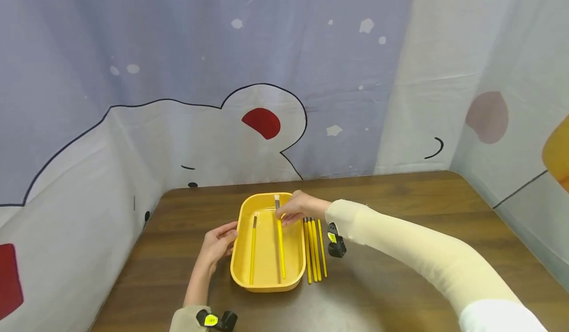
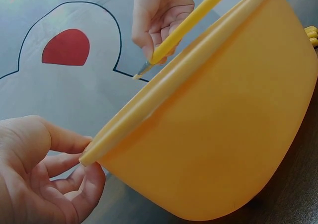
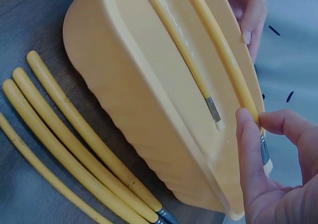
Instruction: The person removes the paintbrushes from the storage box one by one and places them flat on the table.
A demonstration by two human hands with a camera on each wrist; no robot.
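A yellow plastic basin (image 1: 266,288) stands on the table. My left hand (image 1: 218,243) pinches its left rim between thumb and fingers, as the left wrist view shows up close. Over the right half of the basin, my right hand (image 1: 297,208) holds a yellow-handled paintbrush (image 1: 281,253) near its metal collar, between thumb and index finger (image 3: 285,122). The brush's pale bristles point away from me and its handle end points toward me. A thinner paintbrush (image 1: 253,253) lies inside the basin, on the left.
Several more yellow paintbrushes (image 1: 314,253) lie side by side on the dark wooden table (image 1: 391,272), just right of the basin. A printed curtain (image 1: 346,100) hangs behind the table's far edge and along both sides.
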